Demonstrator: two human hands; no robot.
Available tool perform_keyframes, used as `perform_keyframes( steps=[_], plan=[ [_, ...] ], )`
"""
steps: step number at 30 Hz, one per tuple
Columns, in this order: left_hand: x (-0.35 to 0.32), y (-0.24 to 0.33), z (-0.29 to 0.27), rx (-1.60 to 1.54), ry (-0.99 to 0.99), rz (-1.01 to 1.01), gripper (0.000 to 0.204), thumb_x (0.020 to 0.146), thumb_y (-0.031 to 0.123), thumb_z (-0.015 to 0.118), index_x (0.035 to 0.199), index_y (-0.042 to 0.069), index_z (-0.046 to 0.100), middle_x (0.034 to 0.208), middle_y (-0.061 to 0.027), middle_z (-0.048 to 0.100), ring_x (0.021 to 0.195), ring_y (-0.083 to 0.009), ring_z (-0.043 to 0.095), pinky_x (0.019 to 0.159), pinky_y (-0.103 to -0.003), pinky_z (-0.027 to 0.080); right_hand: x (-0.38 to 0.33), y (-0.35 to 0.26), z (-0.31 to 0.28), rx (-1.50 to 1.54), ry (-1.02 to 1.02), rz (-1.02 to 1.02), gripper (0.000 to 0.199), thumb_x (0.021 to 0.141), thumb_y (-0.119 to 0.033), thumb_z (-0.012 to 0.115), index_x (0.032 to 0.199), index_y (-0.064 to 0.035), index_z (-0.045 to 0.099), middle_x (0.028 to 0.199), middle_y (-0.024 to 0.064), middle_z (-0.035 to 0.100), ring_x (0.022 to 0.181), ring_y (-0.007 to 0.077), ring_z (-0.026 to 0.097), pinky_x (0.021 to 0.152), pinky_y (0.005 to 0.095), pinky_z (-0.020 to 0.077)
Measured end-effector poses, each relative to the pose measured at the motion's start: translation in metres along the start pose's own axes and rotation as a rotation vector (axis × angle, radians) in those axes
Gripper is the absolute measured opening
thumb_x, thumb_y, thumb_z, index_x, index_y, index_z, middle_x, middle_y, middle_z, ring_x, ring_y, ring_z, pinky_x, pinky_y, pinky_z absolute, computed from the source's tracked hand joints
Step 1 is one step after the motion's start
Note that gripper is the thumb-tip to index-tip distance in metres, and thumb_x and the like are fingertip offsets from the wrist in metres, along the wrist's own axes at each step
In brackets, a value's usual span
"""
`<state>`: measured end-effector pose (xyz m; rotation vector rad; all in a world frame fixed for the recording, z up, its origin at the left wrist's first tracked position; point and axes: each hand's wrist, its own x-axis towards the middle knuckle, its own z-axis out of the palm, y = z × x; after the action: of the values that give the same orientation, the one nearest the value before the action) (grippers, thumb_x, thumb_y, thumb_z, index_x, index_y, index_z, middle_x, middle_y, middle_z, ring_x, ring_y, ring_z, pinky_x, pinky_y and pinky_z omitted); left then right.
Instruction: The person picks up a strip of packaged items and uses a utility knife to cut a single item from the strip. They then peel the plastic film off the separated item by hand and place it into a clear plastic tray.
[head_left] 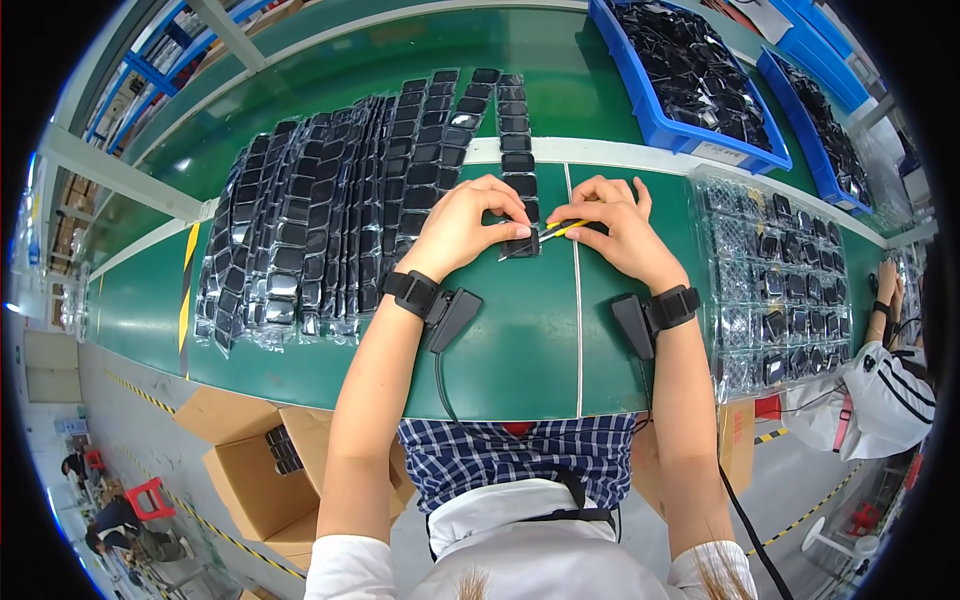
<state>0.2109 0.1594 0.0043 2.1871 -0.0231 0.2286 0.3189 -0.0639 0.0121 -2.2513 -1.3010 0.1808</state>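
A strip of black rounded-square pieces in clear plastic pockets lies lengthwise on the green table. My left hand is closed on its near end, thumb and fingertips pinching the plastic. My right hand grips a small yellow-and-black cutter, its thin metal tip pointing left at the strip's edge beside my left fingertips. Whether the tip touches the plastic I cannot tell. Left of my hands, many similar strips lie side by side, overlapping in places. Each wrist wears a black strap with a wired black box.
Clear plastic trays holding black pieces lie to my right. Blue bins of black pieces stand at the far right. An open cardboard box is below the table's front edge at left. Another person works at the far right.
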Motion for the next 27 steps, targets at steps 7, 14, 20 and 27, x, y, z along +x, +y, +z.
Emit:
perform_keyframes(
  steps=[7, 14, 20, 27],
  plan=[
    [0.001, -0.002, 0.001, -0.001, -0.001, 0.016, 0.014, 0.075, 0.018, 0.082, 0.085, 0.011, 0.076, 0.099, -0.0018, 0.068, 0.095, -0.0214, 0.066, 0.085, -0.034, 0.051, -0.001, 0.005, -0.005, 0.03, 0.015, -0.039, 0.022, 0.086, -0.016, 0.072, 0.107, -0.0239, 0.075, 0.109, -0.0046, 0.059, 0.117, 0.0169, 0.05, 0.115, 0.0498, 0.0142],
    [-0.003, 0.002, -0.007, -0.03, 0.012, 0.006, 0.014, 0.076, 0.011, 0.082, 0.089, 0.008, 0.077, 0.103, -0.003, 0.068, 0.09, -0.0173, 0.064, 0.081, -0.03, 0.051, -0.017, 0.017, -0.032, 0.066, -0.042, 0.083, 0.024, 0.086, -0.013, 0.072, 0.108, -0.0219, 0.074, 0.106, -0.0037, 0.062, 0.113, 0.0166, 0.055, 0.11, 0.0417, 0.0236],
    [-0.017, -0.004, -0.037, 0.062, 0.129, 0.042, 0.016, 0.073, 0.01, 0.083, 0.087, 0.011, 0.077, 0.099, -0.002, 0.068, 0.089, -0.0177, 0.061, 0.079, -0.03, 0.049, -0.009, 0.013, -0.023, 0.16, 0.159, 0.129, 0.023, 0.088, -0.013, 0.071, 0.109, -0.0204, 0.074, 0.104, -0.0022, 0.063, 0.108, 0.0176, 0.058, 0.111, 0.0473, 0.0248],
    [-0.021, 0.019, -0.036, 0.267, 0.103, 0.115, 0.028, 0.064, 0.014, 0.086, 0.091, 0.014, 0.079, 0.102, -0.0004, 0.062, 0.097, -0.0212, 0.054, 0.091, -0.035, 0.043, -0.005, 0.003, -0.012, 0.041, 0.126, 0.192, 0.024, 0.087, -0.014, 0.072, 0.11, -0.0208, 0.074, 0.102, -0.0013, 0.062, 0.105, 0.019, 0.059, 0.114, 0.0533, 0.0238]
  ],
)
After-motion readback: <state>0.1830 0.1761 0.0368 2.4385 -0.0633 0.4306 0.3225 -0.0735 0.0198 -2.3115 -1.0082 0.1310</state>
